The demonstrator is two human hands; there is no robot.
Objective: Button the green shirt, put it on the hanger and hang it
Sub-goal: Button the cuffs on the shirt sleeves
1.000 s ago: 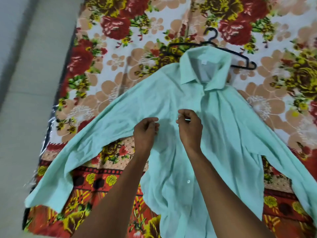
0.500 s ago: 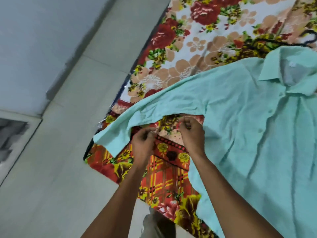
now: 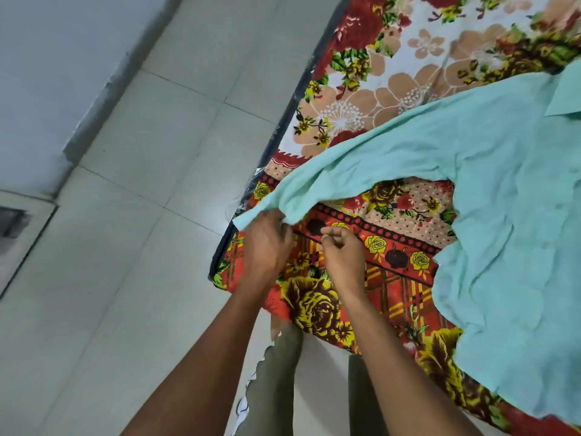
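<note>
Looking down from head height, a pale green shirt (image 3: 490, 190) lies spread on a bed covered by a floral sheet (image 3: 371, 89), patterned with red roses, beige blossoms and a red-and-yellow checked band along the near edge. The shirt's body fills the right side; one sleeve (image 3: 330, 174) stretches left to the bed's corner. The left hand (image 3: 267, 243) rests at the sleeve's cuff, fingers reaching under the cloth; whether they grip it cannot be told. The right hand (image 3: 342, 253) hovers just beside it over the sheet, fingers curled with thumb and forefinger pinched together, holding nothing visible. Left of the bed, pale grey floor tiles (image 3: 125, 215) run to a grey wall (image 3: 63, 58).
</note>
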